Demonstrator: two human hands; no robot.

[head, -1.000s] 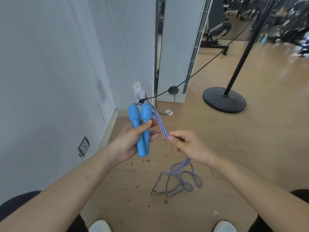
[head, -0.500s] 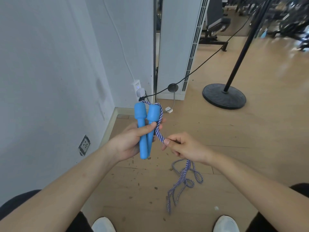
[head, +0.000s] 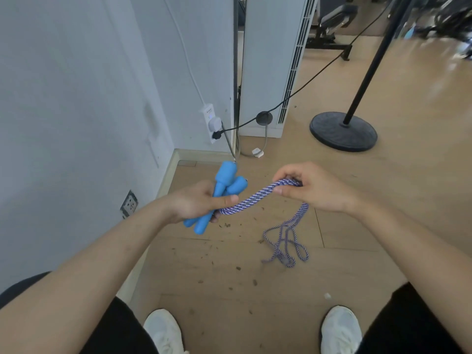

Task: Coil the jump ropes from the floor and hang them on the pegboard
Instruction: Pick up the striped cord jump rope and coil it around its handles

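My left hand [head: 198, 201] grips the two blue jump rope handles [head: 221, 186] side by side, tilted with their thick ends up. The blue-and-white braided rope [head: 251, 198] runs doubled from under my left thumb across to my right hand [head: 310, 186], which pinches it at the bend. From my right hand the rest of the rope hangs down. Its loose tangled end [head: 287, 245] lies on the wooden floor. No pegboard is in view.
A white wall [head: 76, 98] with a low socket [head: 129, 204] stands close on my left. A black round stand base [head: 343, 130] with a pole sits on the floor at the right. A white standing unit [head: 270, 60] and black cables fill the corner. My white shoes [head: 341, 330] are below.
My left hand lowered and tilted the handles. My right hand moved up and to the right, pulling a doubled stretch of rope taut between the hands. The loose end shifted on the floor.
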